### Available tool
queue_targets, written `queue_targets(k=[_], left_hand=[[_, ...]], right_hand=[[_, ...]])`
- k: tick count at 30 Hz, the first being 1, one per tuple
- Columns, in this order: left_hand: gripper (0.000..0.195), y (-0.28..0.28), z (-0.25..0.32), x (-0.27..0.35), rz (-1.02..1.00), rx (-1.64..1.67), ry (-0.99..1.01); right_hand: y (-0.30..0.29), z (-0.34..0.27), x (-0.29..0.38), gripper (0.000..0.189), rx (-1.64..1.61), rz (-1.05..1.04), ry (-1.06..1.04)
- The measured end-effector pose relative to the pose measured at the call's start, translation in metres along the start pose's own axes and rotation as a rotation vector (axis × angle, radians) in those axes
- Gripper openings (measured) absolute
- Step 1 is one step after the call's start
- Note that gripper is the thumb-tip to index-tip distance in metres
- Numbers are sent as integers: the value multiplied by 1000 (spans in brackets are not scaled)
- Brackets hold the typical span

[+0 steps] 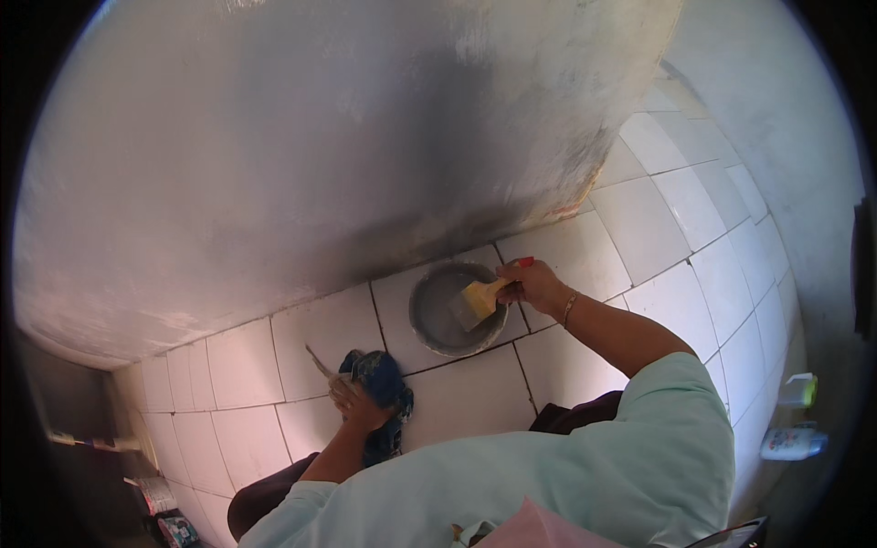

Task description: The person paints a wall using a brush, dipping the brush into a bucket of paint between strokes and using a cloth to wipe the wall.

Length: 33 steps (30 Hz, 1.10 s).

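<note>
My right hand (534,284) grips a wide flat paintbrush (485,296) by its yellow, red-tipped handle. The bristles reach inside the rim of a round grey bucket (419,327), over a cloudy grey liquid (442,301). In my left hand (360,404) is a bunched dark blue patterned cloth (380,377), part of which hangs towards my lap. A thin, flat, pale tool (318,362) sticks out past the fingers of that hand; its kind is unclear.
A wall (274,171) with grey patches rises right behind the bucket. White floor tiles (466,404) spread around me. At far right are a white-and-blue bottle (791,444) and a green-edged container (798,392). A printed tub (156,494) stands at lower left.
</note>
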<state>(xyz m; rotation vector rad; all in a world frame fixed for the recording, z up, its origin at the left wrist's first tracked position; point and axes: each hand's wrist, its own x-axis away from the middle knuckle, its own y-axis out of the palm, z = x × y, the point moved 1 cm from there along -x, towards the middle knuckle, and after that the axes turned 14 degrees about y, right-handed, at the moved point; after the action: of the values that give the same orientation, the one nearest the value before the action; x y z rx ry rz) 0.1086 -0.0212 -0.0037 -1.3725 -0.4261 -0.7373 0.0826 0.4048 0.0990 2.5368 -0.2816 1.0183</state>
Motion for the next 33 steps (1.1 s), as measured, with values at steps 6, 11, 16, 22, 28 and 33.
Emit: queue_targets(k=[6, 11, 16, 22, 28, 33], left_hand=[[133, 0, 0, -2, -3, -34, 38], [136, 4, -8, -8, -5, 4, 17], [137, 17, -16, -13, -26, 7, 17], [135, 13, -5, -15, -60, -50, -7], [139, 25, -19, -26, -45, -11, 19], [141, 17, -14, -16, -103, 10, -18]], right_hand=[[-10, 6, -8, 25, 233, -101, -222], [-8, -1, -3, 31, -118, -168, 124], [1, -23, 26, 20, 661, -86, -590], [4, -133, 112, 23, -270, -374, -540], [33, -229, 227, 21, -334, -90, -1202], [81, -262, 256, 21, -284, 71, -1606]])
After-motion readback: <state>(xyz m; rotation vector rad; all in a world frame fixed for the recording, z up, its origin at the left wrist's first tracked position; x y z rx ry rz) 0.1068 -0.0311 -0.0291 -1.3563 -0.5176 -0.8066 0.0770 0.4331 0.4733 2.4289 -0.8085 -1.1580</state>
